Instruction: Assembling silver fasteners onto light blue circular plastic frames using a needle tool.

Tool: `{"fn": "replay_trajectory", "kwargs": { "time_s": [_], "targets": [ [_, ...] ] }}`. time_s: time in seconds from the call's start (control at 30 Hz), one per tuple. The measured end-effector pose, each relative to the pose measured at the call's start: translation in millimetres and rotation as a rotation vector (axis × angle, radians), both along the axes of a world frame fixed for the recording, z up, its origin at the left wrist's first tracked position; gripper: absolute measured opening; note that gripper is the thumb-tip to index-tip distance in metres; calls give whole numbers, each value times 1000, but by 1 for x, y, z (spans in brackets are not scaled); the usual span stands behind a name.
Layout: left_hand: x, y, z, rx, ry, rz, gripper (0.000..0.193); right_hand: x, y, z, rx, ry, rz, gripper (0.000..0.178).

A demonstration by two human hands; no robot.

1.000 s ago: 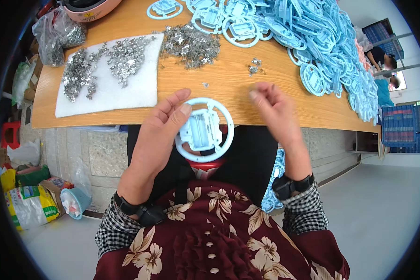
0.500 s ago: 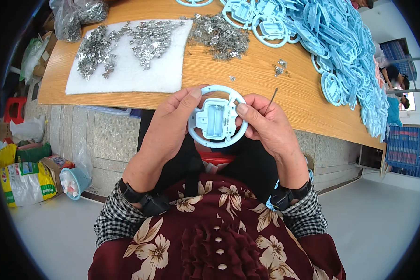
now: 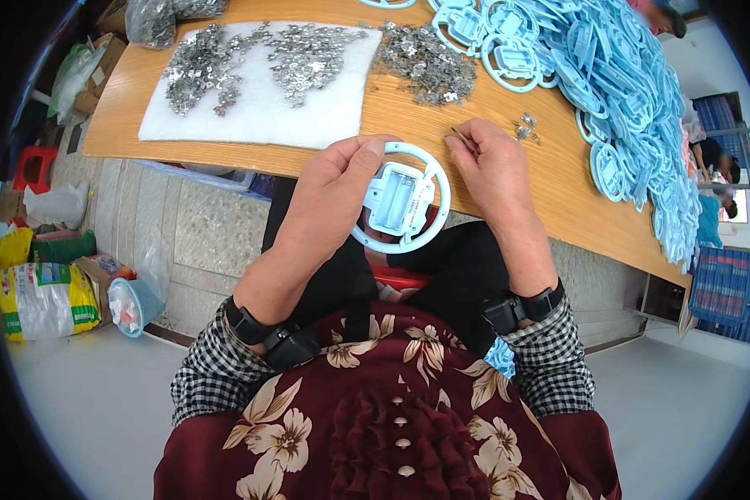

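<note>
My left hand grips the left rim of a light blue plastic toy steering wheel, thumb on top. The wheel's back faces up, with a rectangular recess in its middle, and it is over my lap by the table edge. Pinched in my right hand is a thin dark rod-like tool, most of it hidden by the fingers. That hand is apart from the wheel, to its upper right over the table edge. Whether a small metal piece is also between those fingers, I cannot make out.
On the wooden table lies a white foam pad bearing small metal clips. Another clip pile sits beside it, and a few loose clips lie near my right hand. Blue wheels are heaped at the right.
My right hand has let go of the wheel and moved up toward the table with the tool. The wheel, still in my left hand, has shifted slightly right and tilted.
</note>
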State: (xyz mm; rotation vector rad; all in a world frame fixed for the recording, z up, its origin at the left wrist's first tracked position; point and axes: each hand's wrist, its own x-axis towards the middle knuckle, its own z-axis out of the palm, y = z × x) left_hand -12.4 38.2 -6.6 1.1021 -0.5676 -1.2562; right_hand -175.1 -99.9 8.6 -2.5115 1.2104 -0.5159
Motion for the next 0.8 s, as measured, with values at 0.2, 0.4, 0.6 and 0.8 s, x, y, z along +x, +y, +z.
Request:
{"fn": "replay_trajectory", "kwargs": {
  "time_s": [0.2,0.4,0.6,0.8],
  "targets": [
    [1,1,-8,-24,-39,-25,33,-8,0,7,154,-141,53,13],
    [7,0,-5,-35,-131,-4,32,8,11,25,466,-417,152,11],
    [11,-1,-7,-46,-248,12,29,19,25,28,436,-417,169,12],
    [14,6,3,-20,-268,-4,29,11,-1,3,-58,-81,163,16]
  ]
}}
